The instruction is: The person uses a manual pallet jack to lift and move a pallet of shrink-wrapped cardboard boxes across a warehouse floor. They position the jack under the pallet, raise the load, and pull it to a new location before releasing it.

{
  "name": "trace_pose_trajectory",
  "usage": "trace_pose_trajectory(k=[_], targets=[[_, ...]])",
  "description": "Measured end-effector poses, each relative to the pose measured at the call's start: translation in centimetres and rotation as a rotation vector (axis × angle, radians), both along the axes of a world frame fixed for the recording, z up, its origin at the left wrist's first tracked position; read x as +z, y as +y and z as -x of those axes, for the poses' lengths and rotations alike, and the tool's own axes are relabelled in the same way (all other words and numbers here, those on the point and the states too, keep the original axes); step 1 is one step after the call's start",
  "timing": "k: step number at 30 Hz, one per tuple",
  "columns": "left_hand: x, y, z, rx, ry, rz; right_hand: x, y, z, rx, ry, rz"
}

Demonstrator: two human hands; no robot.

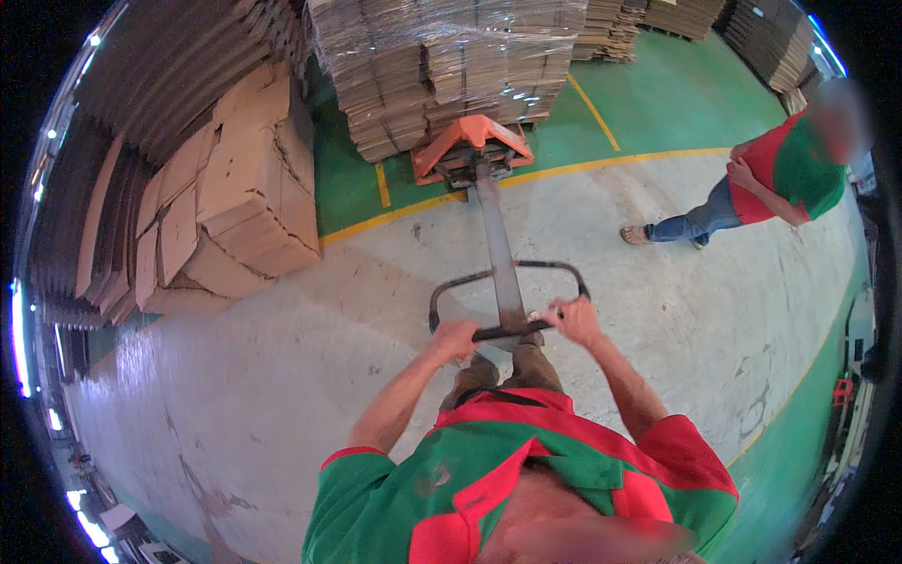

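Observation:
Both my hands are on the black loop handle (490,333) of an orange pallet jack (476,134). My left hand (456,338) is wrapped round the left end of the near bar. At the bar's right end, my right hand (575,320) grips near the corner of the loop. A long grey shaft (499,240) runs from the handle away to the jack's orange body. Just beyond that body stands a tall stack of flat cardboard (451,66) wrapped in clear film. The jack's forks are hidden by the stack.
Several large folded cardboard pieces (235,188) lean at the left, beside more stacked sheets (113,207). A person (770,183) in a red and green shirt stands at the right. A yellow line (601,167) divides grey floor from green. More cardboard stacks (606,28) stand at the back.

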State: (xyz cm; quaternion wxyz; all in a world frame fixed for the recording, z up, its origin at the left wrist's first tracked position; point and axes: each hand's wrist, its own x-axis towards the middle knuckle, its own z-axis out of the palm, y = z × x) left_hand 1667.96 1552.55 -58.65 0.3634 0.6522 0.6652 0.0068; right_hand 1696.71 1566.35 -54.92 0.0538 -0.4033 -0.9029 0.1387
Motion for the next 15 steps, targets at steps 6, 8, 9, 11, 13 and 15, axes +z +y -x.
trace_pose_trajectory(k=[6, 8, 9, 11, 13, 15], targets=[[14.5, 10.9, 6.6, 0.223, 0.240, -0.544, 11.1, 11.9, 8.2, -0.166, 0.439, -0.273], [15.1, 10.8, 6.7, 0.295, 0.207, -0.790, 11.2, 12.2, 9.3, -0.186, 0.471, -0.465], [14.1, 9.7, 6.2, 0.289, 0.221, -0.670, 10.2, 11.1, 9.3, -0.238, 0.498, -0.454], [10.1, 5.7, 3.8, 0.302, 0.266, -0.605, 6.5, 6.3, 6.9, -0.231, 0.541, -0.502], [4.3, 0.5, 0.6, 0.240, 0.238, -0.489, 1.8, 0.6, 3.6, -0.243, 0.458, -0.439], [-1.0, -3.5, -2.1, 0.100, 0.200, -0.299, -2.6, -4.7, 1.0, -0.146, 0.196, -0.198]])
